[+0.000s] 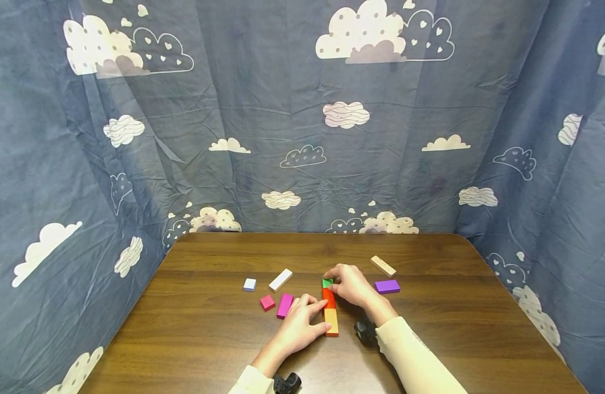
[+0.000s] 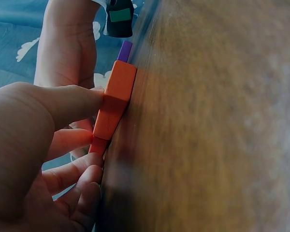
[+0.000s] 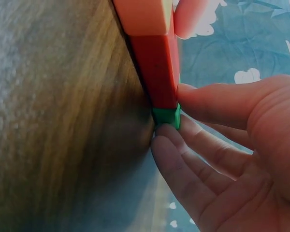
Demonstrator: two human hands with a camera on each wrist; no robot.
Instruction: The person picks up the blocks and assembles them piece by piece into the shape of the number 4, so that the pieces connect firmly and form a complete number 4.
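Note:
Three wooden blocks lie end to end in a row: an orange block [image 1: 331, 322] nearest, a red block [image 1: 329, 298] in the middle and a small green block [image 1: 328, 283] at the far end. My left hand [image 1: 298, 327] rests along the row's left side, its thumb touching the orange block [image 2: 117, 92] and its index finger at the red one. At the far end my right hand [image 1: 352, 285] pinches the green block [image 3: 166, 116] between thumb and fingers. The right fingers partly cover that block.
Left of the row lie a magenta block [image 1: 284, 306], a pinkish-red block [image 1: 268, 302], a white block [image 1: 281, 280] and a small pale-blue block [image 1: 250, 284]. Right of it are a purple block [image 1: 387, 287] and a plain wood block [image 1: 383, 266]. A cloud-patterned curtain hangs behind the table [image 1: 208, 328].

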